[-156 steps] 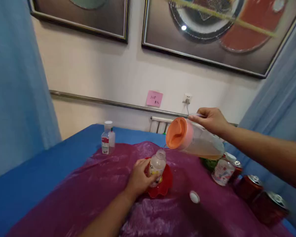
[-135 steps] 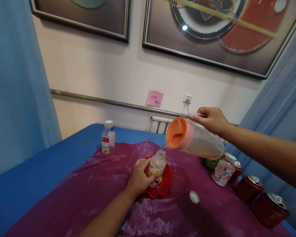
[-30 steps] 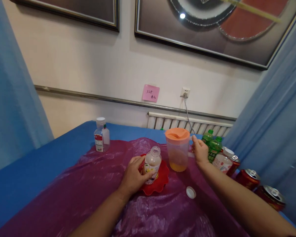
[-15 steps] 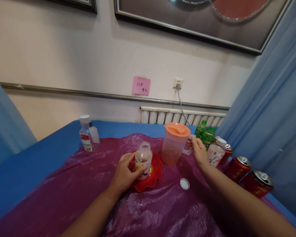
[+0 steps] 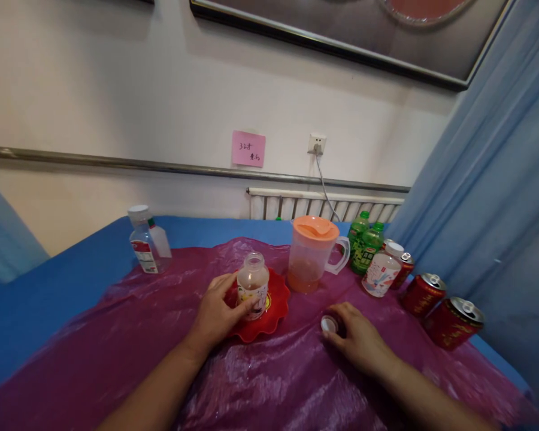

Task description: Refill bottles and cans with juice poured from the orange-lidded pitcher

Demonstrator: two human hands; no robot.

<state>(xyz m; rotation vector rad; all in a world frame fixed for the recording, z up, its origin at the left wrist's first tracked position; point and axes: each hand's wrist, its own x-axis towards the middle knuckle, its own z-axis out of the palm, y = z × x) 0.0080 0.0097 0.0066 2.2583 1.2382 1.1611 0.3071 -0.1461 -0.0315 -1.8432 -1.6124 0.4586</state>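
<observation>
Purple sheet point(image 5: 139, 329): right hand point(image 5: 358, 338) now off jug point(image 5: 306, 258), curled round white cap point(image 5: 328, 324), grip unclear; left hand point(image 5: 214, 311) still clasps bottle point(image 5: 253, 280).

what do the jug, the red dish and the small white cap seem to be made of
Jug: probably plastic; its body is cloudy and translucent, its orange lid opaque. Red dish: likely smooth plastic, going by its even colour and wavy rim; coated metal is possible. Small white cap: perhaps plastic, opaque white; too small to tell the finish.
</observation>
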